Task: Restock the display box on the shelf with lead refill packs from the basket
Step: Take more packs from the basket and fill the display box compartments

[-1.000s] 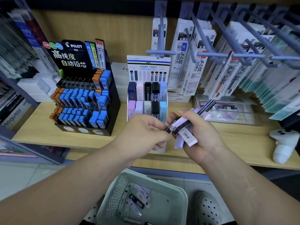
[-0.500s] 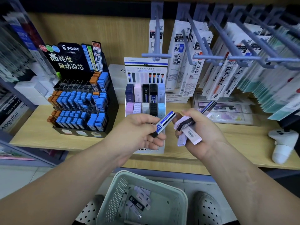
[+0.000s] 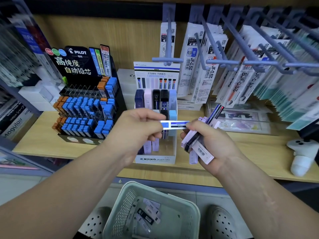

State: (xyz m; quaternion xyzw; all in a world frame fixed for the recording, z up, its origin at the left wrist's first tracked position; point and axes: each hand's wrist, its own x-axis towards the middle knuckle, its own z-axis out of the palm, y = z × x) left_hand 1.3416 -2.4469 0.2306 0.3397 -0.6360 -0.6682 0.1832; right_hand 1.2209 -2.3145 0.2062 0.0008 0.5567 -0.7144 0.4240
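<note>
Lead refill pack (image 3: 174, 124), white with blue and black bands, held level in front of the display box (image 3: 155, 159), over its front rows. Left hand (image 3: 138, 133) pinches the pack's left end, thumb against curled fingers. Right hand (image 3: 212, 147): thumb and forefinger tip meet the pack's right end, while the other fingers curl round a bundle of packs (image 3: 198, 145). Bundle is lilac and black, with one blue-striped pack poking out the top; edges overlap, so at least four, no firm count. Display box stands on the wooden shelf (image 3: 43, 135), front wall marked MONO graph MG. Back row holds five upright packs: navy, pink, two black, pale blue. Next row is partly behind the left hand; one black and one pale blue pack show. A few lilac and white packs show lower down, under the hand. Basket (image 3: 124, 209), pale green with perforated walls, sits below the shelf edge between two white perforated shoes (image 3: 219, 223). Loose packs (image 3: 148, 215) lie in it, roughly six, blurred. Just left of the box is a black Pilot display (image 3: 77, 66) packed with blue and orange lead cases. Above and to the right, bagged pen refills (image 3: 189, 69) hang on blue pegs (image 3: 167, 59). White controller-shaped object (image 3: 302, 152) lies at the shelf's right end.
</note>
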